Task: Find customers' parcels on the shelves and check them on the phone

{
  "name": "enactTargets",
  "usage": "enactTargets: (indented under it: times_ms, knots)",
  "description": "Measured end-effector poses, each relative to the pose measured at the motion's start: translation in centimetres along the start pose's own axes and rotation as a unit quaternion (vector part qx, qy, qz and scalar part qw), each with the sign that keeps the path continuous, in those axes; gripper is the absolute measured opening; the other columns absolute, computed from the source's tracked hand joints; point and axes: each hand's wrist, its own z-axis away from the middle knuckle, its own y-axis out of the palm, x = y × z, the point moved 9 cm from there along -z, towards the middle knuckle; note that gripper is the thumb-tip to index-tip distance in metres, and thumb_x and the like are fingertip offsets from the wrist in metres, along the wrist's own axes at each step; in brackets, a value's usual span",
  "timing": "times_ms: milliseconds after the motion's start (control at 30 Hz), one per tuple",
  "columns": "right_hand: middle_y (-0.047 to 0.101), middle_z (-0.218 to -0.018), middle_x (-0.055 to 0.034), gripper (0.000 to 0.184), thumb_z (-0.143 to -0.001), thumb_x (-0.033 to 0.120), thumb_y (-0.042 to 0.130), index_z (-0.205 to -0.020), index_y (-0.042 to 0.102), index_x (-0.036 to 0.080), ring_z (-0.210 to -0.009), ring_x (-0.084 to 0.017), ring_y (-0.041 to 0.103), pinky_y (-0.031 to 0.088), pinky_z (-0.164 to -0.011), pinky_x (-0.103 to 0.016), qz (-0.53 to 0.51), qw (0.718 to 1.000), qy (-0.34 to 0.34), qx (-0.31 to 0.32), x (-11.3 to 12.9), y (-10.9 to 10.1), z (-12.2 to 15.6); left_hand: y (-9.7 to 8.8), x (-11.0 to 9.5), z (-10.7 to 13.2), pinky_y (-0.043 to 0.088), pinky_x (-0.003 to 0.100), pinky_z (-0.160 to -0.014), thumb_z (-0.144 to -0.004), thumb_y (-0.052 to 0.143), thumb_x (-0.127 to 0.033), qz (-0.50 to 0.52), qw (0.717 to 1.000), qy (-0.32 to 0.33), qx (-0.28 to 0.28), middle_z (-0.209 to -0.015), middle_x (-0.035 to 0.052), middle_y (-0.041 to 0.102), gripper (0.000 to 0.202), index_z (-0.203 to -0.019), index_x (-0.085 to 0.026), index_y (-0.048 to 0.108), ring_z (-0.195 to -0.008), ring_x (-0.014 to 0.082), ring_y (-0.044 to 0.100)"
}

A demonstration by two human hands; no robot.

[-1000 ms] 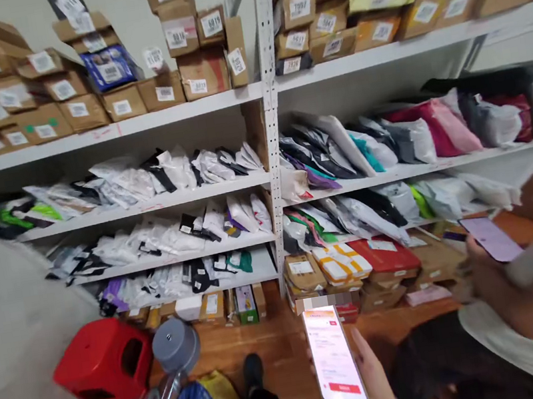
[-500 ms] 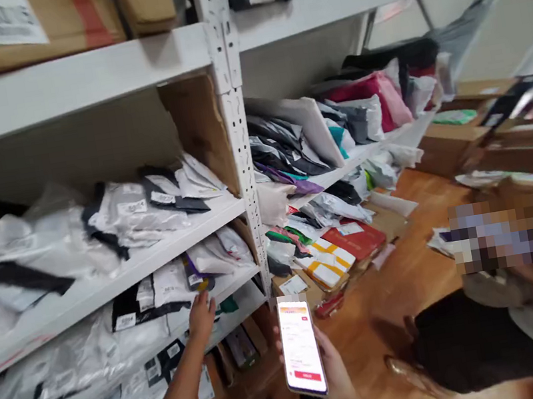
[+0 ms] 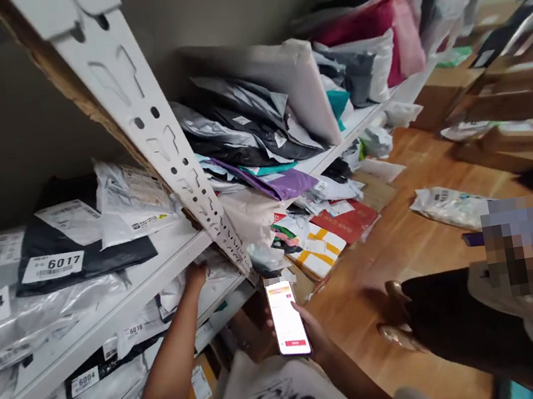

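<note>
My right hand [image 3: 313, 335] holds a lit smartphone [image 3: 287, 319] upright at waist height, its screen white with a red button. My left arm reaches up under the white shelf board [image 3: 112, 311]. My left hand [image 3: 194, 277] is among the white and grey mail bags [image 3: 211, 282] on the shelf below, next to the slanting perforated upright [image 3: 162, 148]; its fingers are hidden behind the bags. Above, a black bag labelled 6017 [image 3: 60, 256] lies on the shelf.
More poly mailers, purple, black and pink, fill the right-hand shelf [image 3: 262, 139]. Red and yellow-striped parcels [image 3: 332, 233] and a clear bag [image 3: 447, 206] lie on the wooden floor. Another person [image 3: 491, 312] crouches at the right, close to me. Cardboard boxes [image 3: 506, 114] stand beyond.
My head has come much closer to the shelves and lower. My left hand has moved deeper among the bags on the lower shelf. The phone stays in my right hand.
</note>
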Motion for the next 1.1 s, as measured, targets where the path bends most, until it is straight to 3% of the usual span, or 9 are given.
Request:
enactTargets:
  times_ms: [100, 200, 300, 433, 600, 733, 833, 967, 1100]
  knots:
    - [0.075, -0.086, -0.0132, 0.045, -0.089, 0.046, 0.055, -0.110, 0.066, 0.008, -0.076, -0.024, 0.071, 0.054, -0.076, -0.037, 0.038, 0.999, 0.020, 0.021, 0.9, 0.5, -1.5, 0.2, -0.5, 2.4, 0.052, 0.041, -0.089, -0.093, 0.056, -0.033, -0.044, 0.999, 0.019, 0.006, -0.101, 0.0085, 0.068, 0.024, -0.103, -0.013, 0.065, -0.096, 0.0210, 0.065]
    - [0.075, -0.087, -0.0138, 0.050, -0.088, 0.050, 0.057, -0.112, 0.064, 0.007, -0.072, -0.023, 0.070, 0.053, -0.073, -0.034, 0.068, 0.994, 0.068, 0.052, 0.7, 1.2, -2.8, -0.9, -1.2, 6.3, 0.040, 0.040, -0.107, -0.090, 0.057, -0.031, -0.074, 0.994, 0.078, -0.025, -0.117, 0.0112, 0.066, 0.025, -0.108, -0.016, 0.068, -0.118, 0.0252, 0.055]
    - [0.075, -0.090, -0.0157, 0.051, -0.086, 0.047, 0.061, -0.115, 0.061, 0.005, -0.072, -0.022, 0.071, 0.052, -0.070, -0.031, 0.079, 0.990, 0.100, 0.064, 0.0, 1.6, -4.0, -3.9, 0.8, 9.7, 0.026, 0.050, -0.115, -0.087, 0.056, -0.028, -0.105, 0.986, 0.073, -0.107, -0.136, 0.0146, 0.053, 0.034, -0.118, -0.015, 0.064, -0.135, 0.0353, 0.037]
    - [0.075, -0.092, -0.0164, 0.046, -0.086, 0.040, 0.063, -0.115, 0.061, 0.005, -0.073, -0.023, 0.071, 0.052, -0.071, -0.033, 0.090, 0.986, 0.118, 0.069, -1.4, 2.4, -4.9, -6.7, 4.2, 11.7, 0.029, 0.050, -0.113, -0.089, 0.050, -0.023, -0.121, 0.976, 0.044, -0.173, -0.138, 0.0230, 0.048, 0.051, -0.136, -0.003, 0.045, -0.132, 0.0364, 0.039]
    - [0.074, -0.092, -0.0188, 0.046, -0.086, 0.041, 0.062, -0.113, 0.062, 0.004, -0.073, -0.025, 0.071, 0.051, -0.073, -0.036, 0.106, 0.977, 0.164, 0.086, -3.6, 3.7, -4.4, -4.1, 3.4, 12.5, 0.012, 0.058, -0.117, -0.082, 0.057, -0.018, -0.139, 0.976, 0.050, -0.163, -0.153, 0.0226, 0.029, 0.058, -0.138, -0.008, 0.045, -0.145, 0.0392, 0.012]
    - [0.075, -0.094, -0.0168, 0.048, -0.086, 0.043, 0.059, -0.116, 0.062, 0.005, -0.077, -0.024, 0.071, 0.052, -0.078, -0.036, 0.104, 0.977, 0.165, 0.091, -4.4, 4.2, -3.3, -1.5, 1.3, 12.9, 0.004, 0.064, -0.116, -0.072, 0.063, -0.010, -0.078, 0.984, 0.076, -0.138, -0.149, 0.0109, 0.040, 0.055, -0.125, -0.024, 0.062, -0.146, 0.0405, -0.008]
    - [0.075, -0.092, -0.0150, 0.045, -0.087, 0.041, 0.058, -0.116, 0.062, 0.008, -0.074, -0.023, 0.071, 0.053, -0.075, -0.035, 0.101, 0.981, 0.151, 0.075, -4.2, 3.8, -2.4, -2.0, 2.6, 13.5, 0.005, 0.061, -0.118, -0.078, 0.055, -0.010, 0.005, 0.983, 0.055, -0.174, -0.151, 0.0111, 0.035, 0.052, -0.128, -0.023, 0.058, -0.148, 0.0356, 0.003]
    - [0.075, -0.095, -0.0159, 0.046, -0.089, 0.042, 0.056, -0.120, 0.061, 0.008, -0.076, -0.024, 0.072, 0.055, -0.072, -0.035, 0.106, 0.979, 0.164, 0.058, -4.1, 3.1, -1.0, -3.2, 6.6, 14.0, 0.016, 0.058, -0.117, -0.087, 0.042, -0.013, 0.058, 0.971, -0.034, -0.228, -0.153, 0.0263, 0.023, 0.062, -0.146, -0.006, 0.024, -0.146, 0.0333, 0.017]
    - [0.075, -0.098, -0.0177, 0.048, -0.090, 0.040, 0.055, -0.122, 0.060, 0.005, -0.080, -0.025, 0.072, 0.055, -0.077, -0.036, 0.123, 0.980, 0.146, 0.047, -3.8, 2.7, -0.8, -2.5, 5.6, 12.4, 0.027, 0.040, -0.118, -0.082, 0.051, -0.013, 0.103, 0.977, 0.002, -0.187, -0.153, 0.0211, 0.029, 0.071, -0.147, -0.010, 0.024, -0.145, 0.0256, 0.025]
